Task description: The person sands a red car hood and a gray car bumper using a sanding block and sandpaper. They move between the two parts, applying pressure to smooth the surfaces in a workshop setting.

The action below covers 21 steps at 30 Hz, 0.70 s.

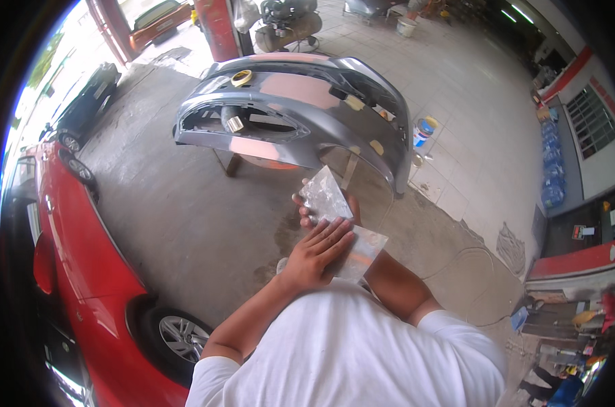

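Note:
In front of my chest, my left hand [314,256] lies across a smooth, shiny grey sheet [364,254] with an orange streak on it. Its fingers are stretched together over the sheet's left part; the thumb is hidden. Just beyond, a second thin grey sheet [326,197] with whitish smears rests in my right hand [304,214]. That hand supports it from below, with fingertips curling past its left edge and the palm hidden. The two sheets meet or overlap near my left fingertips. Past my hands stands a grey car bumper [301,119] with pinkish and yellowish patches.
A tape roll [241,78] sits on the bumper, and a can [235,124] shows in its opening. A paint bucket [424,131] stands right of it. Close on my left is a red car [83,251]. A cluttered bench [558,319] and water bottles [553,163] line the right.

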Tool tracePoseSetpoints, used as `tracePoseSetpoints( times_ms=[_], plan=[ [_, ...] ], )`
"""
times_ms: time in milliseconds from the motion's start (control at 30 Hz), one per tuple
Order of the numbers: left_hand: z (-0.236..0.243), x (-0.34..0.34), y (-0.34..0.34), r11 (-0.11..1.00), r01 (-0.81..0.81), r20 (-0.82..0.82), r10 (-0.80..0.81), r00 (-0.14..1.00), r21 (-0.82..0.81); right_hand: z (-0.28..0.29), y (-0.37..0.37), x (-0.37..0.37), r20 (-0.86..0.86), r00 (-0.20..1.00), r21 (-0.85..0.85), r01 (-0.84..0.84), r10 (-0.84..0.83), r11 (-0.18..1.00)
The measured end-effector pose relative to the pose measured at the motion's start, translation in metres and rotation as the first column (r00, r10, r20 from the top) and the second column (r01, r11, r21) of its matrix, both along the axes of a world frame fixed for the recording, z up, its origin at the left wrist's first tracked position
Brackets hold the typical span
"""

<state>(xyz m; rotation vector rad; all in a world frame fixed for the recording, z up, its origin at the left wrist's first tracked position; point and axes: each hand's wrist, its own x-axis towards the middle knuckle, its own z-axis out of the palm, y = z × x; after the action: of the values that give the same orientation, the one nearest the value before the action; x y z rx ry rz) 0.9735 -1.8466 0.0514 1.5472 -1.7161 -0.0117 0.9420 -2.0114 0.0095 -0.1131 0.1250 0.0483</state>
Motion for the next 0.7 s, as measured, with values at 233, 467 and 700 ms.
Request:
tracePoseSetpoints(
  times_ms=[233, 467, 700],
  plan=[
    [0.002, 0.015, -0.009, 0.997, 0.065, -0.091, -0.069, 0.993, -0.044, -0.001, 0.002, -0.001, -0.012, 0.953, -0.185, 0.295, -0.302, 0.938],
    [-0.006, 0.026, -0.031, 0.987, -0.013, -0.295, -0.036, 0.955, -0.161, -0.015, 0.018, -0.010, 0.164, 0.857, -0.464, 0.504, -0.488, 0.729],
    [0.012, 0.025, -0.037, 1.000, 0.012, -0.550, -0.021, 0.835, -0.020, 0.002, 0.023, -0.018, 0.326, 0.702, -0.847, 0.514, -0.633, 0.134]
  ],
)
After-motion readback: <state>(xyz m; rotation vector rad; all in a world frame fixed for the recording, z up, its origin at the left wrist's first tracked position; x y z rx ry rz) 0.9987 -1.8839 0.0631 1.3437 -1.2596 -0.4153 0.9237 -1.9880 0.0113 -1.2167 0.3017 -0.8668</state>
